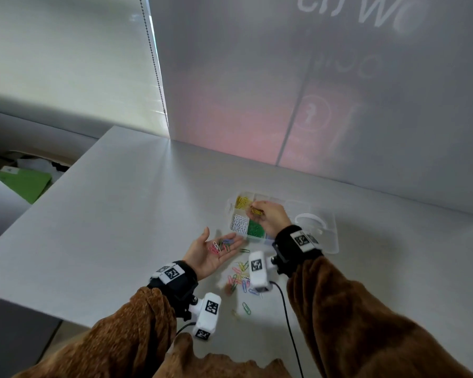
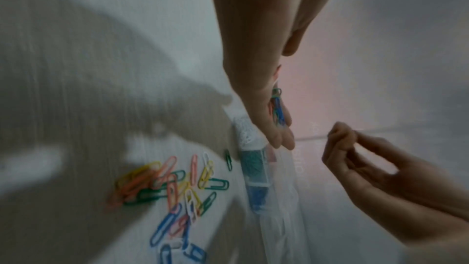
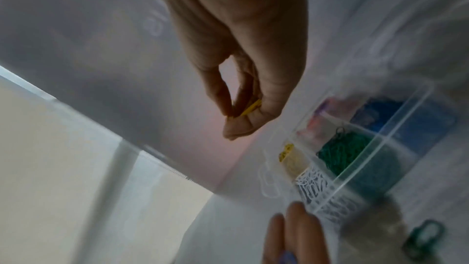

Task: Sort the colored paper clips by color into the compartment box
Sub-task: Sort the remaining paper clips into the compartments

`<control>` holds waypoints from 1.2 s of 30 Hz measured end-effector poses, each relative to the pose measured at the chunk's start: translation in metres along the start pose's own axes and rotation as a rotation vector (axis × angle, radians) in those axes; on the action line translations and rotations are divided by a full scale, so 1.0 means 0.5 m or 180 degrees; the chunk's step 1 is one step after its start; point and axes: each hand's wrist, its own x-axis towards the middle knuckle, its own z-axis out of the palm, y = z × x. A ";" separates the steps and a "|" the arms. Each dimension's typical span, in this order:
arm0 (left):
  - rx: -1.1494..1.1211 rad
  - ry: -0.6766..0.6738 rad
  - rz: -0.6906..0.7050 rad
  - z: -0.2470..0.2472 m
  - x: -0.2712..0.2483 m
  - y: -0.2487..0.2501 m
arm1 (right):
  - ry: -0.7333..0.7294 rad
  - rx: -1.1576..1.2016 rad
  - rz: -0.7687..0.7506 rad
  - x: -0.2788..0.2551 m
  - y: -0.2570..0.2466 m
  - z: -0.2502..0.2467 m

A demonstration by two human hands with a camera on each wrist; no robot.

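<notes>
Brown fuzzy sleeves (image 1: 366,317) fill the near edge, each wrist strapped with a black band and a white camera block. Right hand (image 1: 271,216) hovers over the clear compartment box (image 1: 316,242), its grip pinching a yellow paper clip (image 3: 250,106) between thumb and fingertips, above the yellow compartment (image 1: 242,202) at the box's far left. Left hand (image 1: 210,252) lies palm up and flat, its grip released, cradling a few mixed clips (image 1: 221,245) of pink, white, blue and green just left of the box. White clips (image 1: 239,223) fill the near-left compartment, green clips (image 1: 256,229) the one to its right, blue clips (image 3: 378,113) the next. Loose mixed clips (image 1: 239,278) lie scattered on the grey bench (image 1: 120,214), near of the box between both wrists.
</notes>
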 end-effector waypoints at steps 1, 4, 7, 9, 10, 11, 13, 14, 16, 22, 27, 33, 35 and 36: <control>-0.0044 -0.0024 -0.0008 -0.004 -0.005 0.002 | 0.0113 0.0217 0.0146 0.028 -0.004 0.004; -0.0051 -0.0098 0.0001 -0.012 -0.014 0.014 | 0.0196 -0.0194 0.0175 0.120 0.000 0.004; -0.0026 -0.0162 -0.0035 -0.011 -0.021 0.027 | 0.0065 -0.1587 0.0230 0.151 -0.017 0.012; 0.0011 -0.0190 -0.0045 -0.004 -0.023 0.032 | -0.0068 -0.2198 0.0171 0.156 -0.034 0.022; 0.0044 -0.0194 -0.0056 0.001 -0.023 0.033 | -0.0107 -0.2393 0.0112 0.155 -0.040 0.028; 0.0086 -0.0196 -0.0068 0.006 -0.022 0.033 | -0.0107 -0.2516 0.0056 0.152 -0.046 0.033; 0.0134 -0.0224 -0.0071 0.012 -0.018 0.031 | 0.0043 -0.2804 -0.0205 0.135 -0.050 0.039; 0.0129 -0.0246 -0.0071 0.015 -0.017 0.030 | 0.0115 -0.2920 -0.0408 0.124 -0.049 0.036; 0.0097 -0.0260 -0.0079 0.017 -0.014 0.027 | -0.0176 -0.2728 -0.0760 0.080 -0.041 0.030; 0.0142 -0.0326 -0.0164 0.017 -0.005 0.017 | -0.1412 -0.3958 -0.1684 -0.051 0.027 0.002; 0.0237 -0.0423 -0.0297 0.017 -0.003 0.006 | -0.1096 -0.3511 -0.1764 -0.070 0.066 -0.026; 0.0164 -0.0514 -0.0369 0.022 -0.002 0.008 | -0.0547 -0.2195 -0.1372 -0.066 0.048 -0.075; 0.0215 -0.0557 -0.0387 0.029 -0.002 0.008 | -0.0258 -0.2257 -0.1427 -0.061 0.044 -0.090; 0.0238 -0.0599 -0.0398 0.032 -0.002 0.008 | -0.0006 -0.2383 -0.1522 -0.054 0.044 -0.100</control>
